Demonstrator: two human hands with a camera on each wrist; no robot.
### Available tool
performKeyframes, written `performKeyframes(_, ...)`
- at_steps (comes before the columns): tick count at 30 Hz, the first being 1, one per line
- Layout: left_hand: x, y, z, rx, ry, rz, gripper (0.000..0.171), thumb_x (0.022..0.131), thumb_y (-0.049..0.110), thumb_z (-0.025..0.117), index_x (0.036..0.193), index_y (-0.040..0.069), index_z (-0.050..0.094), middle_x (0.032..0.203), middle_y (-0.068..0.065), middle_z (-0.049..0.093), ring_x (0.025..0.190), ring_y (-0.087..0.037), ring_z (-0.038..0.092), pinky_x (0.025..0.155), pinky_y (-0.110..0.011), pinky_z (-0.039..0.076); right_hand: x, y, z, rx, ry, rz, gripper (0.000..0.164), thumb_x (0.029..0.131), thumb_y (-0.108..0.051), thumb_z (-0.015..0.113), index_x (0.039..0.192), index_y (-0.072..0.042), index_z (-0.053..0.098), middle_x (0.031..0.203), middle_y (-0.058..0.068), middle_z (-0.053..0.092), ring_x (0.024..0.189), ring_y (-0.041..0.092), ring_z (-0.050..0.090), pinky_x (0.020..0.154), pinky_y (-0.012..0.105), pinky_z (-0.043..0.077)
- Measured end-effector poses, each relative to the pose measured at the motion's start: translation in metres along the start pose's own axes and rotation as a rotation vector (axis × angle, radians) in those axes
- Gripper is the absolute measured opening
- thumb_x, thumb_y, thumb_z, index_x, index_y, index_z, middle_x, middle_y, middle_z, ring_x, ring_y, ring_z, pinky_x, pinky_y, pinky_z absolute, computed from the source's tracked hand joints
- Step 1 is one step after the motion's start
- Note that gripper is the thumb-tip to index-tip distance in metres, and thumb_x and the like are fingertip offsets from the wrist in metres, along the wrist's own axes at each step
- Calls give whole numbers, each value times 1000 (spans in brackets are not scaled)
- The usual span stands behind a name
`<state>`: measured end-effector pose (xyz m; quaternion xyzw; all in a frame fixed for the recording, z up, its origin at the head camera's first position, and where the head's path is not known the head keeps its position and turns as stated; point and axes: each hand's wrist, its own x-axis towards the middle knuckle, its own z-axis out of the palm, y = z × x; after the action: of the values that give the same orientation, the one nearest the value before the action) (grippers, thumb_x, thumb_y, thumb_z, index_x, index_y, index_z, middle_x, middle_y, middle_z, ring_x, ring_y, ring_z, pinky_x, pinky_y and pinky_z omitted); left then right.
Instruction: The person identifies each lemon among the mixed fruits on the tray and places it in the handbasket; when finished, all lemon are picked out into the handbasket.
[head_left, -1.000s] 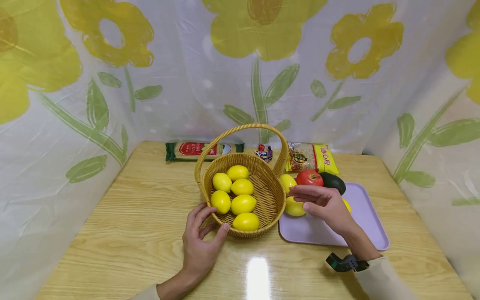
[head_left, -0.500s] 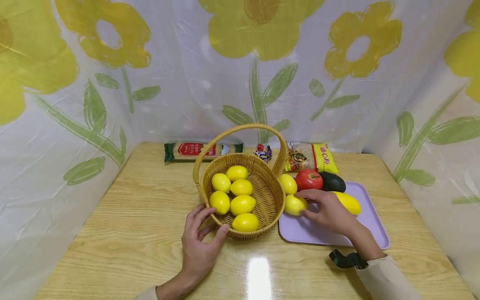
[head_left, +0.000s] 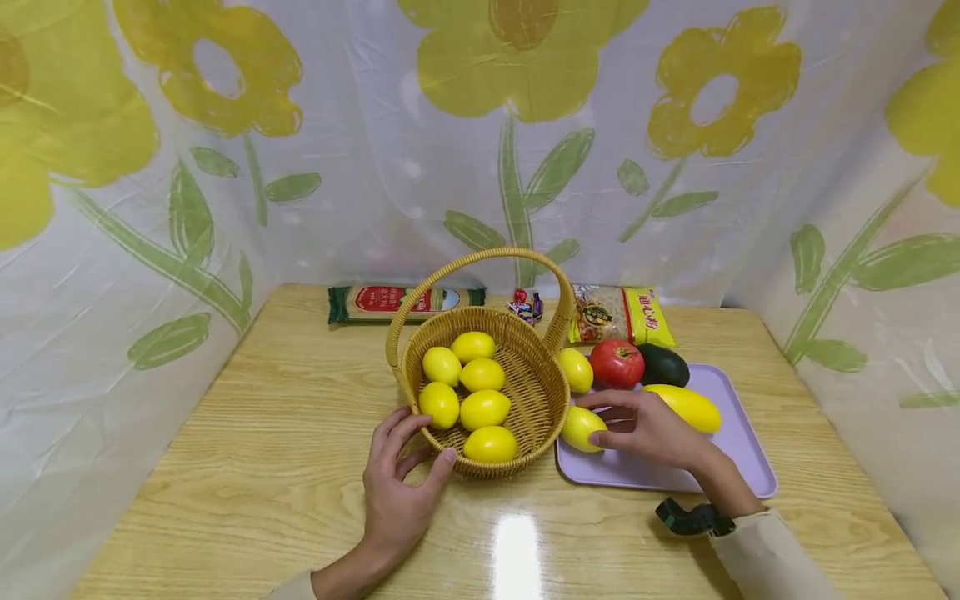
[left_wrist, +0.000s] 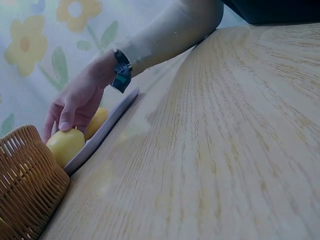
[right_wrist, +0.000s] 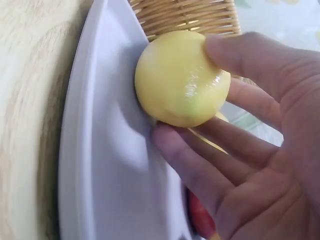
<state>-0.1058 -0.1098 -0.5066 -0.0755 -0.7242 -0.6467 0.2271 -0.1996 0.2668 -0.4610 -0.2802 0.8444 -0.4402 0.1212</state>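
My right hand [head_left: 645,425] pinches a yellow lemon [head_left: 583,430] between thumb and fingers, at the left end of the lilac tray [head_left: 637,473]. The right wrist view shows the lemon [right_wrist: 180,80] close by the tray's surface, with the basket behind. My left hand [head_left: 401,492] holds the near left rim of the wicker basket [head_left: 536,400], index fingertip over the edge and thumb against it. Several lemons [head_left: 486,410] lie in the basket's left part. Another lemon [head_left: 576,370] sits at the tray's back left, beside a red tomato-like fruit [head_left: 617,363].
A long yellow fruit [head_left: 686,407] and a dark green one [head_left: 664,365] lie on the tray. At the table's back are a pasta packet [head_left: 375,303], small wrapped sweets [head_left: 527,307] and a yellow-ended food bag [head_left: 622,315]. The basket's tall handle [head_left: 480,255] arches up.
My right hand has come down to the front lemon, gripped it and shifted it slightly left and toward me. My left hand and the basket have stayed put.
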Motion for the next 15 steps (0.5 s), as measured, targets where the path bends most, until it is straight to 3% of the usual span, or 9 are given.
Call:
performKeyframes(4,-1,0,0,0,3,-5,46,93,2,84,135,-3,68,153,-21,50,135,-19,61,96,-33,69,0,-3,0,-20,11,-9,50,94,-21,90,141,-17,73,143,8,73,123,28,74,104,34,66)
performKeyframes(7,-1,0,0,-1,0,-14,46,93,2,84,136,-2,68,154,-21,49,135,-19,61,96,-36,69,-2,-10,-4,-35,110,-19,44,91,-16,91,133,-16,76,131,4,77,114,22,75,100,27,66)
performKeyframes(11,-1,1,0,-5,-6,-27,47,93,2,84,136,-2,67,155,-20,48,136,-18,60,97,-34,69,-5,-25,-13,58,239,-73,39,92,-2,87,129,-9,75,124,8,75,106,17,74,96,22,65)
performKeyframes(15,0,2,0,-9,-9,-27,47,93,1,84,137,-2,67,155,-19,48,135,-19,60,99,-32,68,0,-45,-13,146,220,-171,43,96,5,80,136,-5,73,133,16,73,112,18,74,97,26,67)
